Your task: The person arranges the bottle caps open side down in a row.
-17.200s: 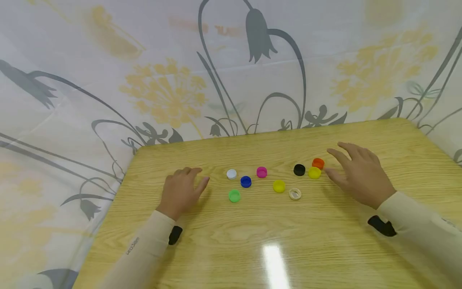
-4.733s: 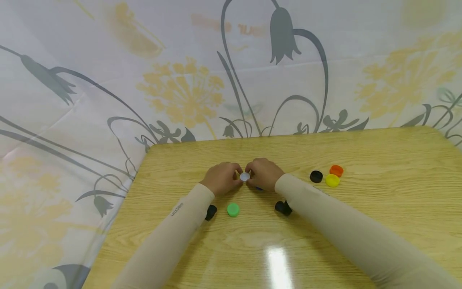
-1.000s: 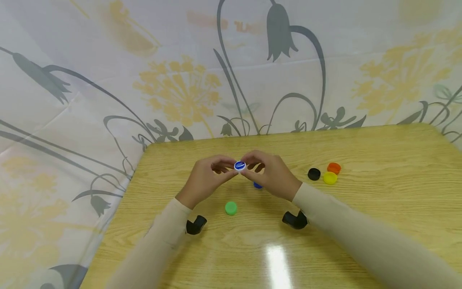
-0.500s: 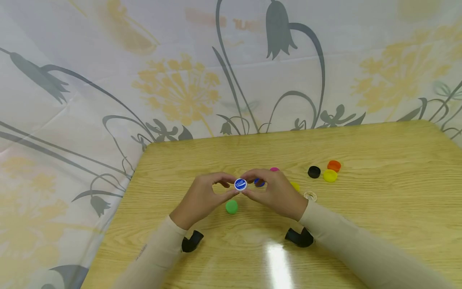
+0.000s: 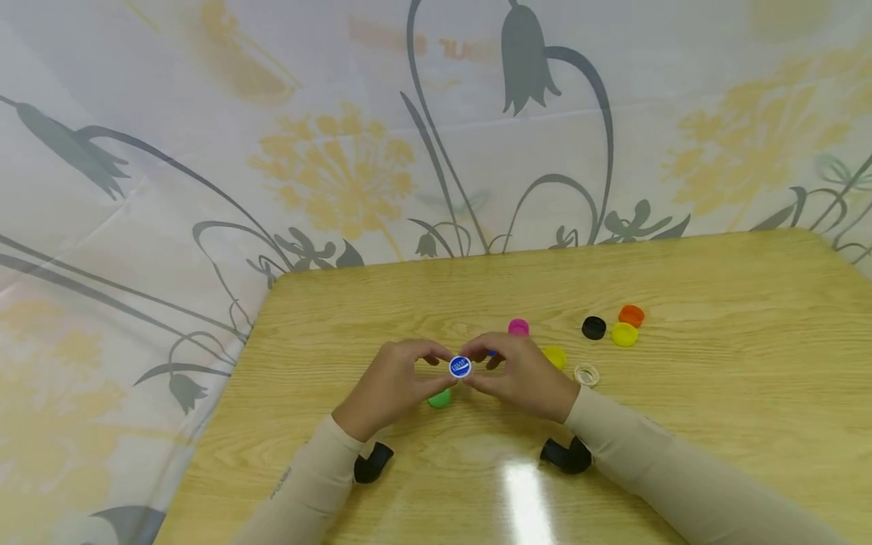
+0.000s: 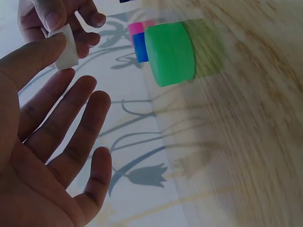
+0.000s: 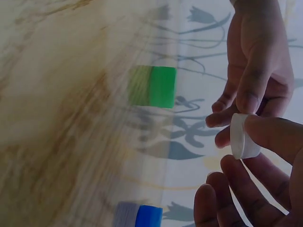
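A white bottle cap (image 5: 460, 367) with a blue printed face is held between both hands, raised above the table. My left hand (image 5: 390, 384) pinches it from the left between thumb and fingertip; the other left fingers spread loosely in the left wrist view. From the right, my right hand (image 5: 530, 380) pinches its opposite edge. The cap's plain white side wall (image 7: 239, 136) shows in the right wrist view. A green cap (image 6: 170, 54) sits on the table just beneath the hands. Mostly hidden behind the right fingers is a blue cap (image 7: 148, 216).
Right of the hands lie a pink cap (image 5: 518, 327), a yellow cap (image 5: 555, 359) and a cream ring-shaped cap (image 5: 578, 375). Further right, a black cap (image 5: 594, 328), an orange cap (image 5: 631, 316) and another yellow cap (image 5: 624, 334) sit close together. A patterned cloth (image 5: 306, 113) hangs behind.
At first the white cap lay on the table, hands apart. Later both hands took hold of it and its blue printed face came into view. Over the last second they moved it nearer the body.
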The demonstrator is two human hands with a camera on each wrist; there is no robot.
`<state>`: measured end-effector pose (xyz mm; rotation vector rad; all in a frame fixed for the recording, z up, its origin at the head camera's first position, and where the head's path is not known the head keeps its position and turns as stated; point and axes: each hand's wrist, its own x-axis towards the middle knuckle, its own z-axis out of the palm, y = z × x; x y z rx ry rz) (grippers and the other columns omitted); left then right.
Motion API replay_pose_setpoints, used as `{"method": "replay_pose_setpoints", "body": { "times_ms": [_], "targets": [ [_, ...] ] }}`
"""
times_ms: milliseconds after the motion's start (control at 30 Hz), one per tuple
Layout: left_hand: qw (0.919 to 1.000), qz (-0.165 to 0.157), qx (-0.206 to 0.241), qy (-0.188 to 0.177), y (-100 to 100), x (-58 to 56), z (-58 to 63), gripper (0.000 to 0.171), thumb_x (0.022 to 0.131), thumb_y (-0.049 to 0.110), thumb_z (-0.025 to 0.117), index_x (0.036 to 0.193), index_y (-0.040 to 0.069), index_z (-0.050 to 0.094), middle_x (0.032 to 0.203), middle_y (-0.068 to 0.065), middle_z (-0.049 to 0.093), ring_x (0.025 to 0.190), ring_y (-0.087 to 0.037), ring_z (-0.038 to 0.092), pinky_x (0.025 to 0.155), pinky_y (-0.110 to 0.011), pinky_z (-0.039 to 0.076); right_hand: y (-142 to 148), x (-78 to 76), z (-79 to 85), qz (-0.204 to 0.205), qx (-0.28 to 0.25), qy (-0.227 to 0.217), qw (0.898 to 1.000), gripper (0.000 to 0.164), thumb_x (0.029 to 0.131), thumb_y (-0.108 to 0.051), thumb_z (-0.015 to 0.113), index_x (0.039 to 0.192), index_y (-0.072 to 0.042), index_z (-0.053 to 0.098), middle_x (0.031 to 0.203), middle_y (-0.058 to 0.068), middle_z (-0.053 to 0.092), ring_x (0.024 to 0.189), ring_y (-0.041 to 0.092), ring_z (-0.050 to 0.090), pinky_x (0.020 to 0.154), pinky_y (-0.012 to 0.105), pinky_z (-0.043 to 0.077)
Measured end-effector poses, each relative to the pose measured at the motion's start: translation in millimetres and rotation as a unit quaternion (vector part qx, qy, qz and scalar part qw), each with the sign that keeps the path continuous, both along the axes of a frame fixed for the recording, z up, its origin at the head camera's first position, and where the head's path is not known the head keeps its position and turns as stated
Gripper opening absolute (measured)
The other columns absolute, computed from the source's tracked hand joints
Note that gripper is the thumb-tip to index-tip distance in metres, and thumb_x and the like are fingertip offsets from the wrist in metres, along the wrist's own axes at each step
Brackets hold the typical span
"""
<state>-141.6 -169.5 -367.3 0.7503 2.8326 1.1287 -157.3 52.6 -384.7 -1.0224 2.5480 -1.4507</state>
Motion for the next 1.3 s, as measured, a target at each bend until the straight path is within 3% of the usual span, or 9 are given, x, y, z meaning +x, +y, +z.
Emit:
{"method": "replay_pose_setpoints", "body": {
  "times_ms": [333, 833, 1300],
  "targets": [
    [0.9987, 0.01, -0.045, -0.021, 2, 0.2, -6.0, 0.019, 0.088, 0.026, 0.079, 0.104, 0.017, 0.076, 0.105, 0.004, 0.075, 0.099, -0.017, 0.068, 0.085, -0.037, 0.056, 1, -1.8, -9.1, 0.008, 0.031, -0.023, 0.999, 0.022, 0.089, -0.016, 0.077, 0.11, -0.012, 0.072, 0.105, -0.002, 0.072, 0.096, 0.016, 0.065, 0.086, 0.031, 0.057],
    [0.9935, 0.005, -0.113, -0.014, 2, -0.2, -13.9, 0.021, 0.086, 0.038, 0.079, 0.098, 0.021, 0.074, 0.103, 0.009, 0.074, 0.097, -0.013, 0.068, 0.084, -0.032, 0.055, 0, -2.3, -15.2, 0.025, 0.067, -0.064, 0.995, 0.024, 0.09, -0.016, 0.076, 0.112, -0.009, 0.073, 0.107, 0.001, 0.073, 0.096, 0.015, 0.066, 0.085, 0.025, 0.056],
    [0.9924, -0.016, -0.122, -0.007, 3, -1.6, -20.6, 0.022, 0.087, 0.039, 0.078, 0.095, 0.019, 0.075, 0.095, 0.01, 0.073, 0.087, -0.007, 0.066, 0.08, -0.025, 0.052, 2, -4.7, -20.5, 0.047, 0.069, -0.091, 0.992, 0.021, 0.091, -0.015, 0.074, 0.11, -0.007, 0.072, 0.102, 0.0, 0.072, 0.092, 0.009, 0.066, 0.085, 0.028, 0.057]
  ]
}}
